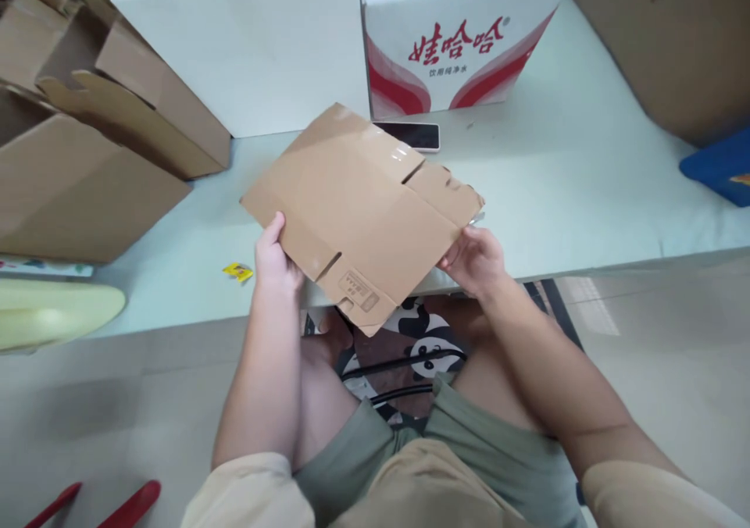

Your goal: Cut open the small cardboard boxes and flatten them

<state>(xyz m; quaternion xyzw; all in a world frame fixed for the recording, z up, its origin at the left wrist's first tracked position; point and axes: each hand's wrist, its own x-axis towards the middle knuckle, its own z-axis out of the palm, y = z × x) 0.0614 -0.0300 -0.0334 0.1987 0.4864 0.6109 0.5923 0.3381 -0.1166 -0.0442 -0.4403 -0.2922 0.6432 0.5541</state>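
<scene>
A flattened brown cardboard box (357, 200) with slots and small printing at its lower edge is tilted between my hands, above the table's front edge. My left hand (278, 258) grips its left edge, thumb on top and fingers underneath. At the right corner my right hand (477, 261) holds the cardboard, its fingertips partly hidden behind the edge. Just past the far corner lies a phone-like dark device (413, 135), partly covered by the cardboard. A small yellow wrapper (237, 271) sits on the table left of my left hand.
A white box (246, 51) and a white-and-red water carton (457, 51) stand at the back of the pale green table (562, 192). Open brown boxes (87, 176) crowd the left side. At right are a large brown box (673, 44) and a blue object (718, 167).
</scene>
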